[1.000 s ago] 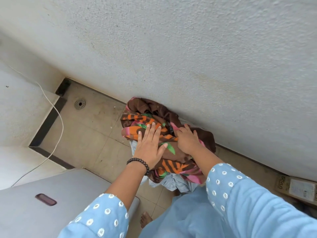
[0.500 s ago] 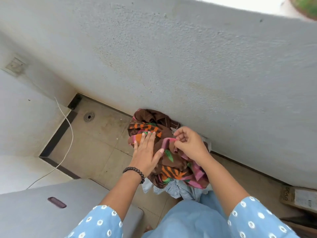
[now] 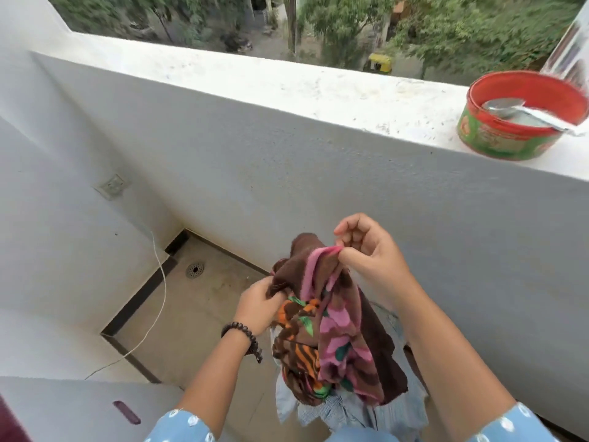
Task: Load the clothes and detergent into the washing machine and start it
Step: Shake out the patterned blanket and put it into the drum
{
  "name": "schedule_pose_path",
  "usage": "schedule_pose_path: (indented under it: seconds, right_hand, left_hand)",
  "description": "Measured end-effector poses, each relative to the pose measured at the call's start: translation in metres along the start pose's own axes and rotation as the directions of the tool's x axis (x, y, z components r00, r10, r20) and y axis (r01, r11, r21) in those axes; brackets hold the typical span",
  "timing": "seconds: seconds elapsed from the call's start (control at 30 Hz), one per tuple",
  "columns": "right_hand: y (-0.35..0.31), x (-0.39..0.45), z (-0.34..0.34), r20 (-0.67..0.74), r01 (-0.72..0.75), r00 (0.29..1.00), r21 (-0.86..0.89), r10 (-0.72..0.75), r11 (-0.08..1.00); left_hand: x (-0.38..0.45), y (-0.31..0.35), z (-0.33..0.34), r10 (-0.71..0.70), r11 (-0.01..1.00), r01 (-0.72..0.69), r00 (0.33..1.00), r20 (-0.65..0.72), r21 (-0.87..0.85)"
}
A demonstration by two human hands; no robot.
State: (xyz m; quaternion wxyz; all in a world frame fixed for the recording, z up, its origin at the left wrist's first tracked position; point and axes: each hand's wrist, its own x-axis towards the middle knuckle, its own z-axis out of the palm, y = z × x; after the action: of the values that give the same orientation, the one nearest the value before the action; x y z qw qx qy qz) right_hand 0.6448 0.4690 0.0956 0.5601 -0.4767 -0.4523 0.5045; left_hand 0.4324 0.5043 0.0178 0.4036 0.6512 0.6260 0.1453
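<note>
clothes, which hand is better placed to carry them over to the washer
Left, probably. The left hand grips the bundled clothes low, on the side nearest the washer. The right hand only pinches a pink edge on top.

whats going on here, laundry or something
Yes, laundry. A person stands on a balcony holding a bundle of clothes, a brown, pink and orange patterned cloth over pale blue ones. The left hand grips the bundle's side while the right hand pinches its pink edge at the top. A red tub of white powder with a scoop sits on the ledge. A grey appliance top, likely the washing machine, shows at lower left; nothing is loaded yet.
</note>
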Motion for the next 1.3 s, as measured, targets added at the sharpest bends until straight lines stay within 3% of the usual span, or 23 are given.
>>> schedule_pose_path:
  seconds: [0.1,0.17,0.23,0.3,0.33,0.4,0.5,0.63,0.7,0.8,0.9,0.97,1.07,1.17,1.3]
  right_hand:
    - [-0.010,0.000,0.003,0.005,0.025,1.000,-0.024,-0.025,0.999]
    - [-0.013,-0.002,0.005,0.052,-0.003,0.999,-0.074,0.007,0.997]
    - [-0.014,-0.004,0.004,0.163,-0.059,0.980,-0.303,0.113,0.951]
    - [-0.012,-0.005,0.003,0.260,-0.072,0.920,-0.622,0.293,0.779]
    - [-0.011,-0.005,0.002,0.264,-0.062,0.903,-0.703,0.340,0.709]
    - [-0.016,-0.003,0.008,0.255,-0.048,0.922,-0.669,0.290,0.742]
    - [-0.032,0.002,0.019,0.263,0.032,0.957,-0.518,0.123,0.855]
    - [-0.052,0.013,0.030,0.388,0.018,0.915,-0.312,0.110,0.950]
    - [-0.053,0.016,0.034,0.386,0.071,0.920,-0.325,0.064,0.943]
    - [-0.056,0.016,0.039,0.335,0.114,0.942,-0.319,-0.001,0.941]
    - [-0.066,0.016,0.040,0.319,0.208,0.942,-0.317,-0.103,0.925]
    - [-0.070,0.018,0.038,0.329,0.260,0.933,-0.339,-0.145,0.904]
    - [-0.073,0.022,0.030,0.299,0.264,0.940,-0.326,-0.166,0.908]
    - [-0.067,0.021,0.019,0.307,0.174,0.949,-0.313,-0.074,0.934]
    - [-0.036,0.018,0.002,0.317,-0.014,0.941,-0.317,0.119,0.948]
  left_hand:
    - [0.001,0.011,-0.030,-0.081,0.963,0.054,0.993,-0.090,-0.262]
    - [0.000,0.028,-0.051,-0.123,0.882,0.043,0.982,-0.142,-0.469]
    - [-0.006,0.054,-0.069,-0.131,0.779,-0.037,0.967,-0.221,-0.626]
    - [-0.015,0.078,-0.085,-0.080,0.689,-0.165,0.950,-0.301,-0.705]
    - [-0.019,0.089,-0.090,-0.046,0.649,-0.212,0.948,-0.315,-0.731]
    - [-0.028,0.104,-0.100,0.030,0.625,-0.267,0.947,-0.319,-0.733]
    - [-0.042,0.122,-0.106,0.154,0.693,-0.279,0.958,-0.242,-0.665]
    - [-0.056,0.137,-0.113,0.239,0.681,-0.316,0.949,-0.207,-0.660]
    - [-0.056,0.136,-0.118,0.248,0.655,-0.331,0.943,-0.221,-0.679]
    - [-0.056,0.131,-0.122,0.318,0.768,-0.401,0.915,-0.247,-0.499]
    - [-0.060,0.127,-0.120,0.389,0.887,-0.395,0.918,-0.074,-0.240]
    - [-0.063,0.128,-0.115,0.418,0.899,-0.418,0.908,-0.030,-0.129]
    - [-0.066,0.137,-0.114,0.477,0.839,-0.521,0.842,-0.250,-0.155]
    - [-0.067,0.147,-0.125,0.477,0.789,-0.585,0.776,-0.412,-0.188]
    - [-0.062,0.154,-0.164,0.312,0.686,-0.640,0.689,-0.654,-0.347]
